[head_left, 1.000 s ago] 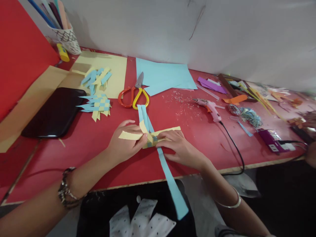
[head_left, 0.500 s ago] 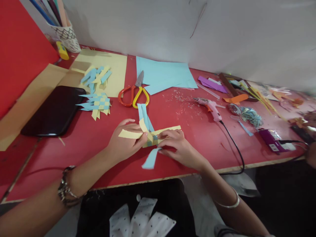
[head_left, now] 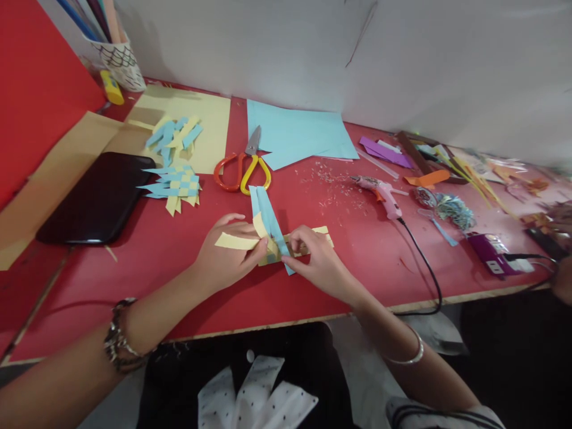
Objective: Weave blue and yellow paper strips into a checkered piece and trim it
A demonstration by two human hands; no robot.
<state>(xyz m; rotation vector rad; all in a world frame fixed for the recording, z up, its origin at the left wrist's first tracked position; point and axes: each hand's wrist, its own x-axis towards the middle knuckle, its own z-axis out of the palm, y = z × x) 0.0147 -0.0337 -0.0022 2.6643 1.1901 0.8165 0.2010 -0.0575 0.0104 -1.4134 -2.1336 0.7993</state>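
Right now both hands meet over a small weave of blue and yellow paper strips point(head_left: 271, 245) that lies on the red table point(head_left: 179, 280), near its front edge. The left hand point(head_left: 226, 253) has its thumb and fingers closed on the weave's left side, where a yellow strip point(head_left: 233, 241) sticks out to the left. The right hand point(head_left: 315, 262) pinches the right side of the weave, its fingertips point(head_left: 295, 243) pressed on the paper where a blue strip point(head_left: 268, 217) runs slantwise through it (the strip's far end points toward the scissors, its short near end pokes out below the hand).

Behind the hands lie orange-and-yellow scissors point(head_left: 241, 170), blades shut, between a yellow sheet point(head_left: 210, 125) and a light blue sheet point(head_left: 297, 134). To the left sit 2 other woven pieces: one point(head_left: 176, 186) just beside a black case point(head_left: 96, 199), another looser one point(head_left: 172, 136) on the yellow sheet. A patterned cup of pens point(head_left: 117, 59) stands in the far left corner. To the right, a pink glue gun point(head_left: 379, 193) rests on the table, its black cord point(head_left: 424, 268) looping over the front edge. Further right lies a clutter of coloured scraps, too blurred to tell apart.
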